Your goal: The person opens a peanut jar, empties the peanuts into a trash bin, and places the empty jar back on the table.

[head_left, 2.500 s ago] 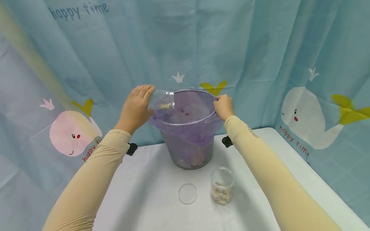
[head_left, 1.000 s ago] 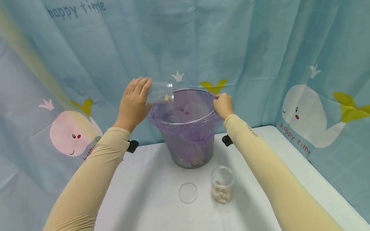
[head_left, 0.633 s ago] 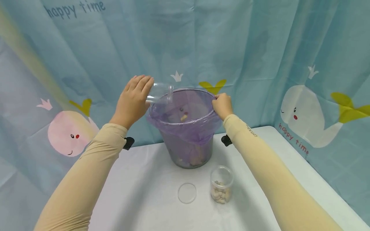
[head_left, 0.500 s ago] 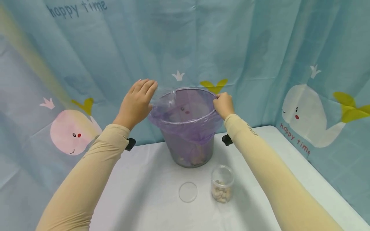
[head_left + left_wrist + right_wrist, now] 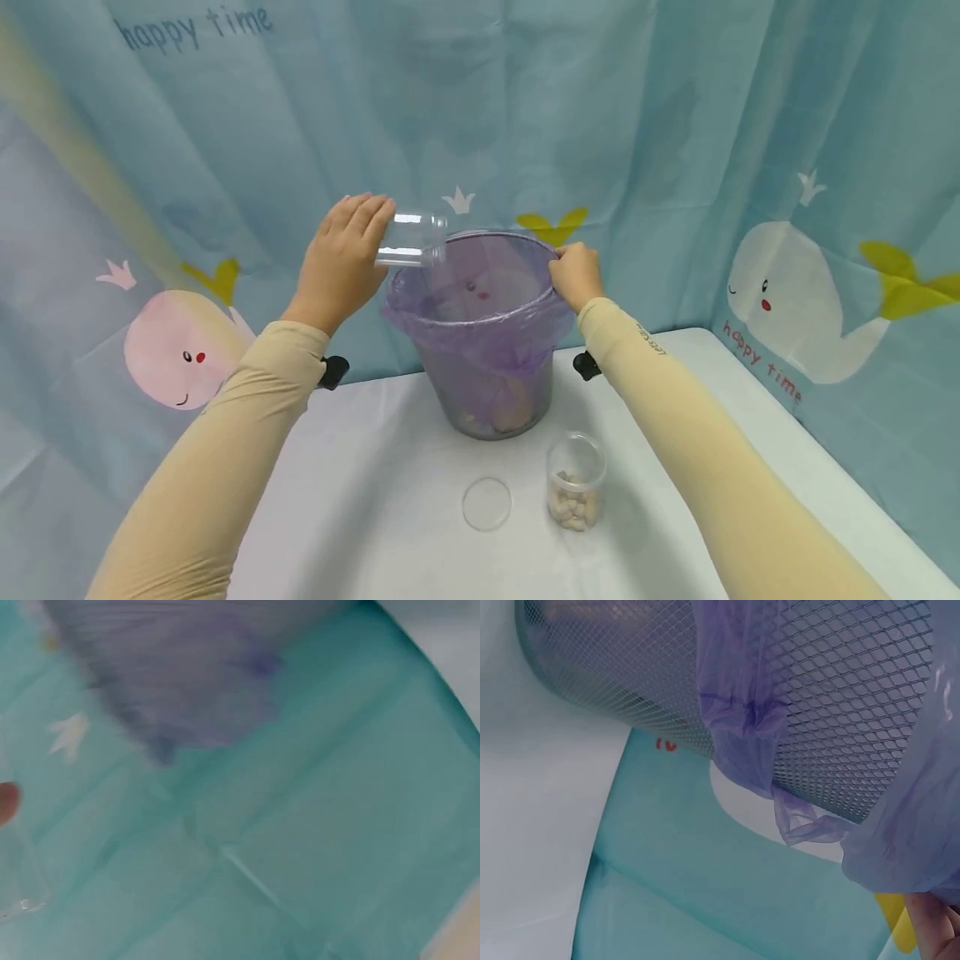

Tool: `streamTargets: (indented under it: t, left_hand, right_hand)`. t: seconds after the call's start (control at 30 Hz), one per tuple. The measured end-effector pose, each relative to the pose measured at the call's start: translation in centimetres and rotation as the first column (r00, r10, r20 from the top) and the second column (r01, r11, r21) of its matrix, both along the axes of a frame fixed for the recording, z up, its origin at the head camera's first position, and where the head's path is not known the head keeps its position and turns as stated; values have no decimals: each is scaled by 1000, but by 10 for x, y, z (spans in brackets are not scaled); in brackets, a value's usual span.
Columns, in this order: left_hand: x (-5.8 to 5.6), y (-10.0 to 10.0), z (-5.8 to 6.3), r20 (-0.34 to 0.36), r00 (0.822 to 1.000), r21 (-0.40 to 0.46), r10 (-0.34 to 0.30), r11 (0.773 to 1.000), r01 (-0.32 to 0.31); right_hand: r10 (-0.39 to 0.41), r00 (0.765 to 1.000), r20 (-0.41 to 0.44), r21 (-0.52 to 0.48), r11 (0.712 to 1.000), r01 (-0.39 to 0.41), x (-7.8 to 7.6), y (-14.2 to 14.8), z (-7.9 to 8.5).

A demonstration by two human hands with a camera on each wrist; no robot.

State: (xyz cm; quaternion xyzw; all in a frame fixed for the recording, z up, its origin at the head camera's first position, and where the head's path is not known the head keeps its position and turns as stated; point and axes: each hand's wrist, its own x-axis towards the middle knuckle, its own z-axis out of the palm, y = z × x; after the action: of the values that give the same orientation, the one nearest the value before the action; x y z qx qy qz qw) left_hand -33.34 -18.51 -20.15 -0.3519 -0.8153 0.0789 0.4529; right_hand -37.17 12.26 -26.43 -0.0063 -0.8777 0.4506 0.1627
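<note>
My left hand (image 5: 342, 258) grips a clear plastic jar (image 5: 411, 240) laid on its side, its mouth at the left rim of a mesh wastebasket (image 5: 487, 400). No contents show inside the jar. A purple bin liner (image 5: 487, 337) lines the basket and folds over its rim. On the right side, my right hand (image 5: 577, 277) holds the rim together with the liner. In the left wrist view, a fingertip (image 5: 7, 802) and the jar's edge appear at the left. The right wrist view shows the mesh (image 5: 847, 697) and the liner bunched by my fingers.
A second clear jar (image 5: 576, 483), upright and lidless, holds several pale pieces, perhaps peanuts or cashews. Left of it, a clear round lid (image 5: 487, 503) lies flat on the white table (image 5: 405, 533). A blue curtain (image 5: 585, 108) with whale prints hangs close behind the basket.
A pale piece at the jar's mouth dropped into the basket, and the jar now looks empty. My left hand moved down, then up and slightly left. The right hand stayed on the rim.
</note>
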Motion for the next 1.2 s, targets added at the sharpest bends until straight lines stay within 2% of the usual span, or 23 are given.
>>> streamTargets:
  t: [0.1,0.17,0.33,0.43,0.93,1.2]
  left_hand:
    - [0,0,-8,52,999,-61,6,998,-2]
    - [1,-1,-15,87,996,-66,9,998,-3]
    - [6,-5,-27,106,994,64,9,998,-16]
    - [9,-7,-31,116,993,111,-3,994,-10]
    - [22,-11,-46,49,998,209,-47,977,36]
    - [30,-12,-49,42,997,258,-59,965,46]
  right_hand:
    - [-4,1000,-8,-9,1000,4,0,0,-1]
    - [-13,1000,0,-4,1000,13,0,-1,-1]
    - [-9,1000,15,-4,1000,9,0,-3,-2]
    - [-14,1000,7,-8,1000,15,0,-2,-2]
    - [-19,1000,-4,7,1000,19,2,-1,-4]
    - [-23,1000,-6,9,1000,23,2,-1,-4]
